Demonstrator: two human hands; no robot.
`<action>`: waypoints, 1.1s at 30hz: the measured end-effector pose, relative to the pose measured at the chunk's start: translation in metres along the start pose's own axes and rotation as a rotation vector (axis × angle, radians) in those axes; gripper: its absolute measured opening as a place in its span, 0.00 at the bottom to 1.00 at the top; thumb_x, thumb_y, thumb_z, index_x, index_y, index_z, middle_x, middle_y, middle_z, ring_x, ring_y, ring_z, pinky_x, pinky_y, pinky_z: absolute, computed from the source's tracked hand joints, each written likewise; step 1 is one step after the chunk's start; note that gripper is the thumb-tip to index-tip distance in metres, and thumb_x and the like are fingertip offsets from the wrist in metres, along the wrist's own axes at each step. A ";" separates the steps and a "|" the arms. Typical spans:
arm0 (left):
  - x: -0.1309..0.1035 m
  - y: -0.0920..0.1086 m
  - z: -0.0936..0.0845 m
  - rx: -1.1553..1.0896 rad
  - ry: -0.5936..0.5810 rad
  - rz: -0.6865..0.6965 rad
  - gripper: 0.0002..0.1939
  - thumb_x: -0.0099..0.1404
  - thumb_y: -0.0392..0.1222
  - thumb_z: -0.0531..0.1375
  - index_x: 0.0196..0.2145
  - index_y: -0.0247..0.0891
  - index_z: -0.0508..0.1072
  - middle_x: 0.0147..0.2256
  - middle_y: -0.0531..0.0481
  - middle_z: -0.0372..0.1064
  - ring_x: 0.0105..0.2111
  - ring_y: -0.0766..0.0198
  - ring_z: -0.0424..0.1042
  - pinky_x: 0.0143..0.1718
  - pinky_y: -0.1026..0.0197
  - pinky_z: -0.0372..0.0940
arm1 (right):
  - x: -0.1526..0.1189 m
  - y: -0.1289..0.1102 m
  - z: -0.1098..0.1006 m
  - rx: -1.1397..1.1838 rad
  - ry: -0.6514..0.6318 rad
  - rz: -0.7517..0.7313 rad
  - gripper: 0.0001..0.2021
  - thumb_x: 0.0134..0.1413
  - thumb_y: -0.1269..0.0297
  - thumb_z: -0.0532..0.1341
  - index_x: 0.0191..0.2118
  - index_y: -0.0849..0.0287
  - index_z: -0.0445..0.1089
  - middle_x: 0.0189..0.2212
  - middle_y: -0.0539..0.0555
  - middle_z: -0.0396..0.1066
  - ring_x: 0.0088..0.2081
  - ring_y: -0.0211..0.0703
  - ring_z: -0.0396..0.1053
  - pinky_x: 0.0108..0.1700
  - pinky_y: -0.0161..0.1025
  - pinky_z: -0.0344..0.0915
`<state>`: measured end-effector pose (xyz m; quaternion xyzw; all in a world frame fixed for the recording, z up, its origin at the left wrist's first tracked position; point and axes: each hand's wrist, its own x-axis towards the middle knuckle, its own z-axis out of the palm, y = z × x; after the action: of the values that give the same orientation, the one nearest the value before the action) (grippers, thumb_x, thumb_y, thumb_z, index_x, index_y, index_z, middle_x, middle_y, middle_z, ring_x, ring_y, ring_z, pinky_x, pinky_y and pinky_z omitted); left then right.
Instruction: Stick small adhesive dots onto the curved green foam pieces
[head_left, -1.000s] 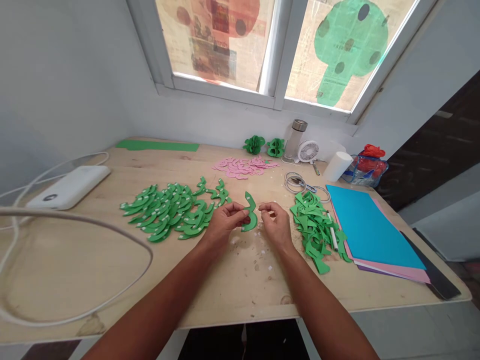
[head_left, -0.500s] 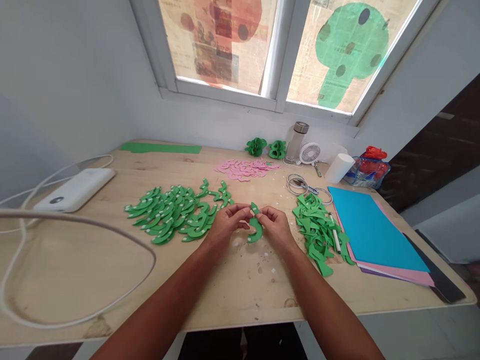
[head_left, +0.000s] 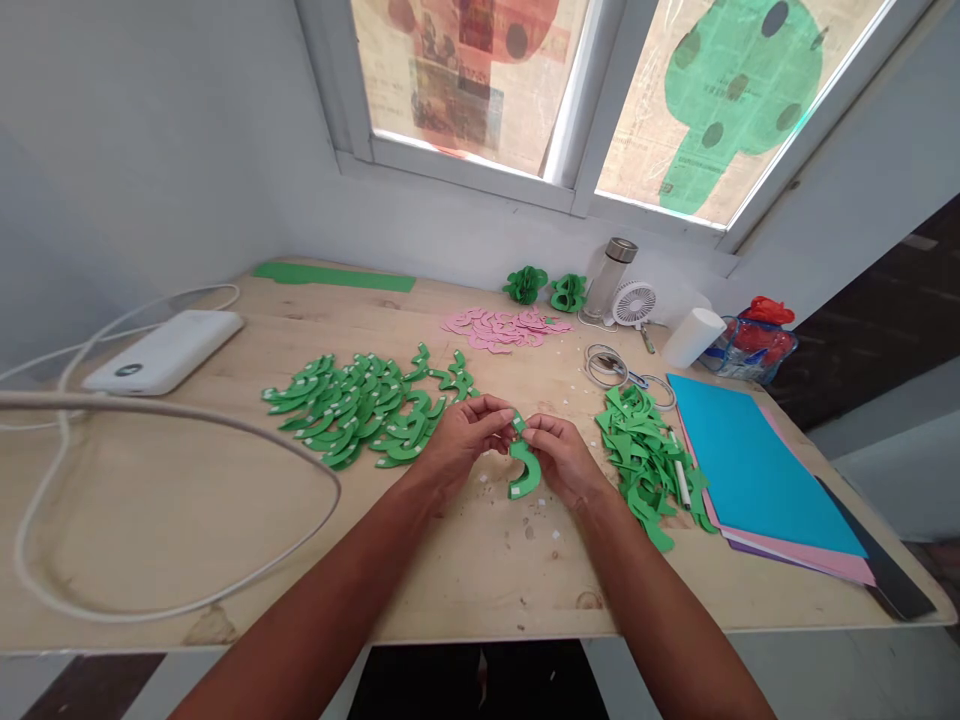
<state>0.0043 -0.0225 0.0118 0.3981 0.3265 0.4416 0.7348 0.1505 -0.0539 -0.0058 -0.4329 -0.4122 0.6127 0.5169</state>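
A curved green paper piece point(head_left: 527, 474) with small white patches hangs between my two hands at the centre. My left hand point(head_left: 474, 436) pinches its upper end from the left. From the other side, the thumb and fingers of my right hand point(head_left: 557, 450) close on the same piece near its top. Left of my hands lies a heap of curved green pieces point(head_left: 345, 405) with white patches. To the right is a pile of angular green scraps point(head_left: 637, 450), with a white pen point(head_left: 681, 472) at its right side.
Pink cutouts point(head_left: 502, 328), green paper ornaments point(head_left: 526, 285), a bottle point(head_left: 611, 280) and a small fan point(head_left: 634, 303) stand or lie at the back. Blue sheets point(head_left: 761, 465) are at right. A power bank point(head_left: 165, 352) and looping white cable point(head_left: 187, 612) occupy the left.
The camera view has shifted, so the table contents appear slightly further right. Both hands still hold the green piece, whose curved lower part has turned a little.
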 end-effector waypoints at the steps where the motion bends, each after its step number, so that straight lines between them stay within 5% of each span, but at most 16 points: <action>1: -0.001 0.001 0.000 -0.016 -0.031 -0.010 0.12 0.47 0.42 0.68 0.29 0.34 0.75 0.21 0.52 0.69 0.21 0.69 0.67 0.25 0.65 0.61 | -0.001 -0.001 0.000 0.042 -0.014 0.009 0.07 0.40 0.63 0.65 0.25 0.59 0.68 0.20 0.48 0.65 0.24 0.35 0.61 0.27 0.32 0.58; 5: -0.003 0.005 -0.003 -0.068 -0.148 -0.053 0.15 0.49 0.41 0.68 0.35 0.34 0.75 0.22 0.52 0.70 0.23 0.69 0.67 0.27 0.65 0.62 | -0.003 -0.004 0.001 0.135 -0.067 0.041 0.07 0.39 0.63 0.66 0.25 0.60 0.68 0.21 0.48 0.67 0.25 0.36 0.63 0.29 0.33 0.60; 16: -0.002 0.005 -0.008 -0.123 -0.212 -0.091 0.09 0.51 0.40 0.67 0.31 0.35 0.74 0.23 0.50 0.70 0.23 0.67 0.68 0.25 0.65 0.63 | -0.008 -0.007 0.004 0.191 -0.136 0.085 0.07 0.38 0.63 0.66 0.25 0.59 0.70 0.26 0.51 0.71 0.28 0.39 0.67 0.32 0.36 0.62; 27: -0.004 0.004 -0.004 -0.062 -0.217 -0.018 0.10 0.49 0.40 0.69 0.27 0.34 0.73 0.21 0.52 0.68 0.20 0.70 0.66 0.24 0.67 0.62 | -0.008 -0.005 0.003 0.208 -0.184 0.086 0.07 0.40 0.63 0.65 0.26 0.59 0.69 0.25 0.51 0.71 0.29 0.39 0.67 0.32 0.36 0.62; 33: -0.003 0.006 -0.005 -0.040 -0.153 -0.051 0.16 0.51 0.43 0.67 0.37 0.35 0.75 0.23 0.49 0.70 0.22 0.67 0.68 0.23 0.66 0.63 | -0.006 -0.003 0.003 0.161 -0.093 0.038 0.08 0.40 0.62 0.66 0.25 0.59 0.69 0.22 0.49 0.69 0.26 0.37 0.65 0.31 0.35 0.61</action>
<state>-0.0027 -0.0219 0.0149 0.4075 0.2703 0.3975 0.7764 0.1488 -0.0592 -0.0011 -0.3687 -0.3768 0.6732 0.5185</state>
